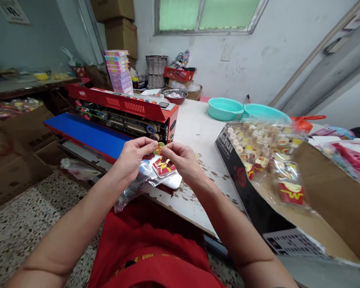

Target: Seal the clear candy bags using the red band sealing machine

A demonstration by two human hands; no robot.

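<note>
Between my two hands is a small round yellow-green sticker-like piece (159, 148); its exact kind is too small to tell. My left hand (135, 157) pinches its left side with thumb and forefinger. From the other side, my right hand (183, 161) pinches it too. Just below the fingers lies a clear plastic bag (135, 185) with a red and yellow fries-box piece (164, 167) showing through it, at the table's front edge. Left of the hands stands a red band sealing machine (117, 104) with a blue conveyor belt (87, 134).
An open cardboard box (327, 172) at right holds several bagged toy food sets (289, 184). Turquoise basins (226, 109) stand behind it on the white table (195, 120). Stacked pastel boxes (119, 74), a metal bowl (175, 96) and a red basket (180, 74) are at the back.
</note>
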